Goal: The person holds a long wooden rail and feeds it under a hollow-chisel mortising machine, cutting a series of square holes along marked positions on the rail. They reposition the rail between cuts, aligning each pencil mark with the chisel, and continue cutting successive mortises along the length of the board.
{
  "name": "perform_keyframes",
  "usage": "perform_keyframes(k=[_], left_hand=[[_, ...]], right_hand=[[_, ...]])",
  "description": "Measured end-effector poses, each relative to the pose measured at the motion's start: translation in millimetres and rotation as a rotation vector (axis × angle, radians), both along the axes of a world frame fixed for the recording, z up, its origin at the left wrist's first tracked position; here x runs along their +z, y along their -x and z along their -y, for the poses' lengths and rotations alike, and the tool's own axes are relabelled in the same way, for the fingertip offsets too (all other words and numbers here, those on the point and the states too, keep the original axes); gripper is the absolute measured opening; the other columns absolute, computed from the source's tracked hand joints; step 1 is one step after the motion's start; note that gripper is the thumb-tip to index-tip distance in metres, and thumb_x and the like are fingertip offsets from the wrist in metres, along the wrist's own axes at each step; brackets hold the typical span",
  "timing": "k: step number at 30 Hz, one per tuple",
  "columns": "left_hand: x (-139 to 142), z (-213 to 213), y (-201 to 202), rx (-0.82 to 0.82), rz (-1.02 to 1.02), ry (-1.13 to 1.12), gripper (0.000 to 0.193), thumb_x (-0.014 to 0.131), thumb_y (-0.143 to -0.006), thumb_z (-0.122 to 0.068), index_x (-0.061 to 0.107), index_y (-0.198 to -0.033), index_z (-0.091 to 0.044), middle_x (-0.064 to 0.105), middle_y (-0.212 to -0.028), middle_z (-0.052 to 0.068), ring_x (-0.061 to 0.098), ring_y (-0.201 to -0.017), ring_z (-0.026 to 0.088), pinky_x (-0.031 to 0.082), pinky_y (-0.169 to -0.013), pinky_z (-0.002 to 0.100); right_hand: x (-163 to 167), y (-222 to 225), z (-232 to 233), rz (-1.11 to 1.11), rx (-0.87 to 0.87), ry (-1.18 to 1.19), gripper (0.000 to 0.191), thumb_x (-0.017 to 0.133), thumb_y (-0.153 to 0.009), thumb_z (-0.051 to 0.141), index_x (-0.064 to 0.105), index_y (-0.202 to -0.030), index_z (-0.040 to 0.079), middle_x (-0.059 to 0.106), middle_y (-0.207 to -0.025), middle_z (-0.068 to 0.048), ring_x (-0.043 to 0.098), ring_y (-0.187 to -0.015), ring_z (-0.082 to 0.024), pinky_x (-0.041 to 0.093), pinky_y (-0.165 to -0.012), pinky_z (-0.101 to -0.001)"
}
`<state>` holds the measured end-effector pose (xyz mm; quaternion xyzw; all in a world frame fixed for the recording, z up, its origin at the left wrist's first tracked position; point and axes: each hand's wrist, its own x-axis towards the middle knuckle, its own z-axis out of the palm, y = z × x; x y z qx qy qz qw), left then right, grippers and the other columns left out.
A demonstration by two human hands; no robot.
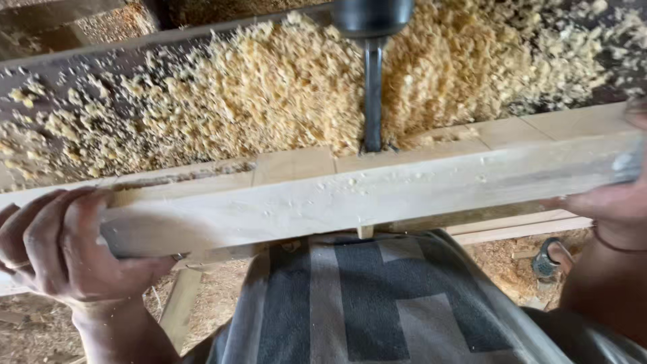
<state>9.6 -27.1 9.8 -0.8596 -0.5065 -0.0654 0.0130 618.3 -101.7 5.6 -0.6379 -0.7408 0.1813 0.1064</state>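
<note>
Hands (60, 246) gripping beam (377, 189) – right hand (617, 202) blurred, cropped

no packages, labels, signs or screens show anywhere in view.

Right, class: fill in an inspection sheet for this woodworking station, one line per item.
Surface: machine bed, dark, mostly covered.
Job's things: pale timber beam lying across; drill bit upright, tip at a cut in the beam's top face.
Clutter: heaped wood shavings behind the beam.
Grips: left hand wraps the beam's left end; right hand at its right end, partly out of frame.
Cables: nothing seen.
Surroundings: sawdust-strewn floor, sandalled foot.
</note>
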Motion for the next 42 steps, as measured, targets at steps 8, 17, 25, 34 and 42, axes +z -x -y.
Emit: perform_keyframes(k=[8,17,25,34,42], left_hand=[[-4,-4,2,-0.090,0.047,-0.082,0.097,0.040,-0.089,-0.090,0.077,-0.101,-0.001,0.071,-0.099,0.018,0.062,-0.098,0.031,0.045,-0.095,0.052],[-13,1,4,-0.009,0.007,-0.183,0.092,0.048,-0.084,-0.090,0.073,-0.088,-0.001,0.069,-0.084,0.015,0.066,-0.087,0.032,0.048,-0.093,0.058],[-13,11,25,0.010,0.018,-0.059,0.093,0.036,-0.091,-0.090,0.069,-0.103,-0.004,0.065,-0.101,0.014,0.059,-0.100,0.030,0.044,-0.101,0.052],[-13,9,38,0.064,-0.002,-0.044,0.086,0.040,-0.095,-0.086,0.068,-0.109,-0.007,0.066,-0.113,0.011,0.064,-0.115,0.029,0.049,-0.101,0.044],[13,-5,1,0.057,0.036,0.024,0.076,0.063,-0.095,-0.078,0.066,-0.103,-0.003,0.061,-0.109,0.013,0.062,-0.111,0.033,0.049,-0.103,0.048]], right_hand=[[-8,-6,-37,-0.029,0.203,-0.175,0.094,0.090,-0.067,0.062,0.059,-0.111,-0.015,0.062,-0.106,-0.029,0.066,-0.090,-0.043,0.056,-0.081,-0.0470],[-13,-9,-27,0.032,0.116,-0.173,0.094,0.095,-0.073,0.060,0.065,-0.118,-0.017,0.068,-0.115,-0.029,0.071,-0.104,-0.042,0.062,-0.092,-0.0451],[-2,7,-49,0.032,0.199,-0.224,0.098,0.092,-0.058,0.067,0.060,-0.102,-0.015,0.061,-0.102,-0.027,0.064,-0.092,-0.038,0.056,-0.081,-0.0439],[0,12,-67,0.110,0.331,-0.349,0.098,0.082,-0.063,0.076,0.065,-0.088,-0.017,0.064,-0.088,-0.028,0.066,-0.084,-0.041,0.059,-0.077,-0.0497],[-10,12,-59,0.157,0.333,-0.448,0.098,0.072,-0.068,0.086,0.066,-0.081,-0.011,0.065,-0.076,-0.023,0.067,-0.074,-0.036,0.058,-0.072,-0.0476]])
